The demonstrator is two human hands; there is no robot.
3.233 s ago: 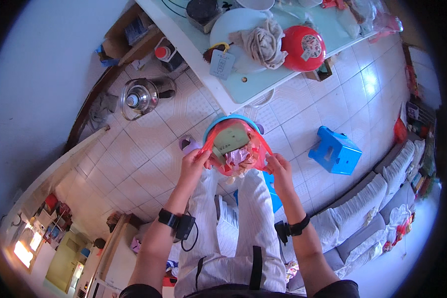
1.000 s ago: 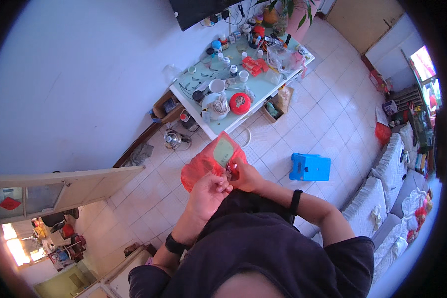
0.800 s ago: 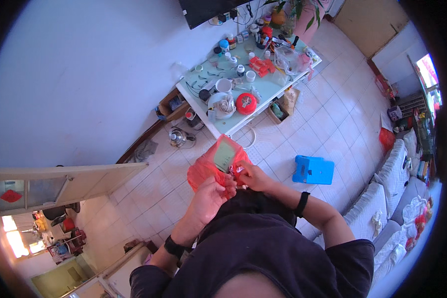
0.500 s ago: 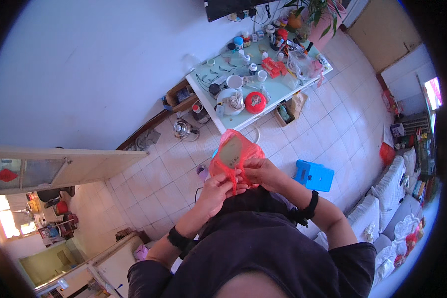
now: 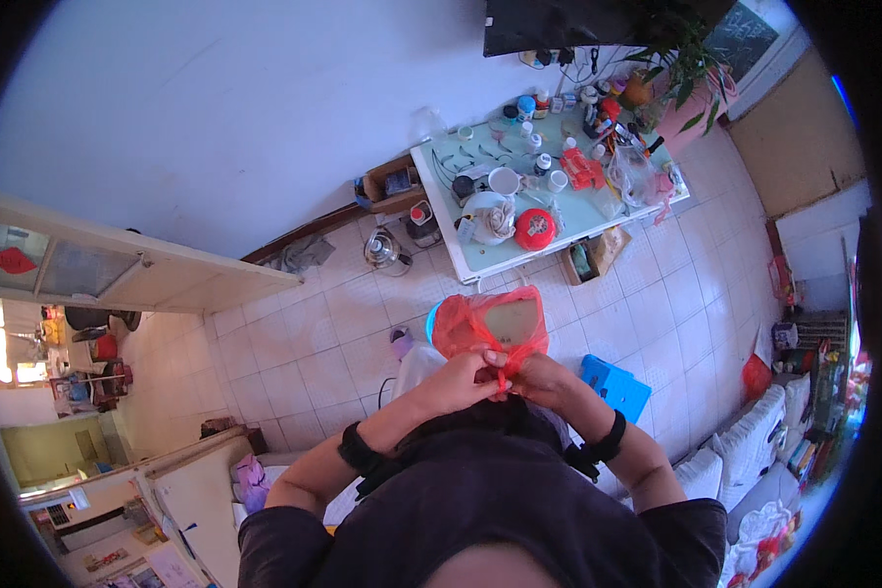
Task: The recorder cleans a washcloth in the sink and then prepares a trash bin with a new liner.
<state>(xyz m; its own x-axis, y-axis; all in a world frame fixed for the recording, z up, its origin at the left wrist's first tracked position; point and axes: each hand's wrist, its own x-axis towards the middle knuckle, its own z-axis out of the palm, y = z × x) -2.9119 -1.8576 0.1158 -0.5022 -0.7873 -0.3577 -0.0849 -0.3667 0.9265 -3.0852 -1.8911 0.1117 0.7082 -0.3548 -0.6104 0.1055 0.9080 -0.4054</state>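
Note:
A thin red plastic bag (image 5: 461, 316) hangs in front of my body, with a flat greenish-beige item (image 5: 513, 323) showing in its mouth. My left hand (image 5: 468, 377) pinches the gathered red plastic at the near side. Close against it, my right hand (image 5: 539, 376) also grips the bag, its fingers closed on the twisted handles. A narrow strip of red plastic sticks out between the two hands. The fingertips overlap, so exactly how each one holds the handles is partly hidden.
Ahead stands a glass-topped table (image 5: 480, 257) crowded with bottles, cups and a round red box (image 5: 535, 229). A metal kettle (image 5: 386, 252) sits on the tiled floor. To the right are a blue stool (image 5: 617, 387) and a sofa (image 5: 750, 441); an open door (image 5: 167, 269) is at left.
Both hands have drawn together over the bag's handles, pulling them into a tight bunch. The bag's mouth has narrowed, and the view has shifted so the room appears moved rightward.

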